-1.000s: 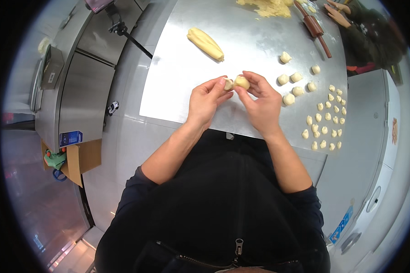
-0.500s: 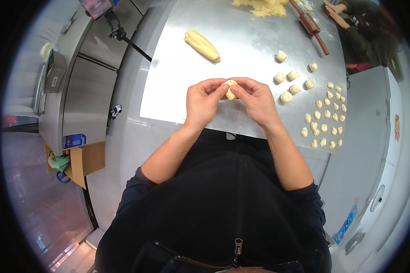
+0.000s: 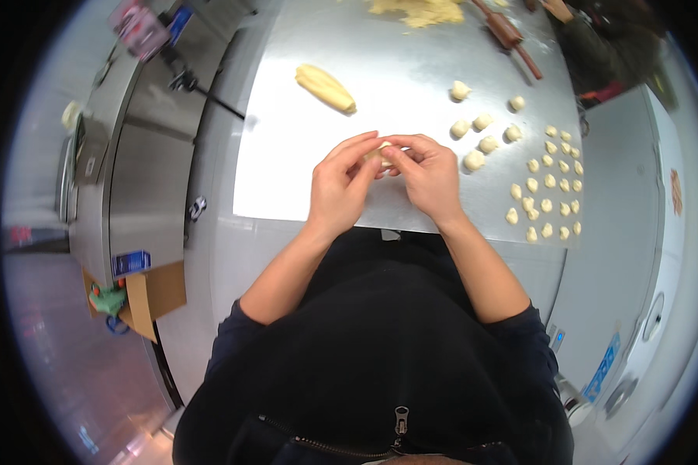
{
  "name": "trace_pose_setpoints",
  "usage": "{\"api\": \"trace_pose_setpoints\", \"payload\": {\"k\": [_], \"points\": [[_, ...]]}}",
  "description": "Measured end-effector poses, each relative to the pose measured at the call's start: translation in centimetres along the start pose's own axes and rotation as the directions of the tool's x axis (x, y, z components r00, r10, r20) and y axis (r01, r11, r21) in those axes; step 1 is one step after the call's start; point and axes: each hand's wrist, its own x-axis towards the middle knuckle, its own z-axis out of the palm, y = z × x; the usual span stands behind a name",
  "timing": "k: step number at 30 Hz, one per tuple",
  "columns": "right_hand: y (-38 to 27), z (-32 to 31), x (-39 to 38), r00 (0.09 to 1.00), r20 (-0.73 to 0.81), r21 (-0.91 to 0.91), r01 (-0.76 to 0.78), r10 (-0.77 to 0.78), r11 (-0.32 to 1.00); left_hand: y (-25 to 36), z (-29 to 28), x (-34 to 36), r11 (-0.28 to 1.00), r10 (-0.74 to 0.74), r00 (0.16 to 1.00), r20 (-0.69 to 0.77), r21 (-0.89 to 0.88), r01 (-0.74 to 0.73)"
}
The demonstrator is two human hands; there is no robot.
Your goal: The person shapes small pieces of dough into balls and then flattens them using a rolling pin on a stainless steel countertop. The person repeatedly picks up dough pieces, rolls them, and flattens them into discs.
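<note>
Above the front edge of the steel table (image 3: 287, 139), my left hand (image 3: 340, 184) and my right hand (image 3: 428, 177) meet with fingers curled round one small piece of pale yellow dough (image 3: 385, 152). Both thumbs press at it, and the fingers hide most of it. Beyond my left hand lies a long yellow log of dough (image 3: 325, 88). To the right of my hands sit several larger round dough balls (image 3: 474, 160). Farther right, many small dough pieces (image 3: 549, 180) are spread in rough rows near the table's right edge.
A wooden rolling pin (image 3: 508, 35) and a flattened mass of dough (image 3: 419, 11) lie at the far side. A co-worker's sleeve (image 3: 609, 50) shows at the far right. A phone on a stand (image 3: 141, 31) is at upper left, a cardboard box (image 3: 159, 294) lower left, a white cabinet (image 3: 609, 186) right.
My view has shifted, so the table's contents appear slightly left and higher. My fingers have re-curled round the dough piece, covering more of it. The co-worker's hands have moved mostly out of sight.
</note>
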Motion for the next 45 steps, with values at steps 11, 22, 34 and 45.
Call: {"api": "trace_pose_setpoints", "payload": {"k": [11,22,34,45], "points": [[-0.2,-2.5,-0.8,0.994,0.082,-0.221,0.082,-0.065,0.972,0.0,-0.6,-0.8,0.818,0.274,0.947,0.167,0.478,-0.321],[-1.9,-1.2,-3.2,0.693,0.251,-0.468,0.698,-0.676,0.542,-0.4,-2.2,-0.6,0.993,-0.057,0.988,0.145,-0.090,0.070],[0.5,-3.8,2.3,0.856,-0.126,-0.591,0.341,-0.502,0.731,-1.8,-6.0,1.4,0.985,-0.076,0.992,0.101,-0.144,0.091],[-1.2,-12.7,-13.2,0.684,-0.514,-0.535,0.216,-0.518,0.817,-1.8,-0.8,-0.7,0.991,-0.131,0.887,0.443,0.053,0.120]]}}
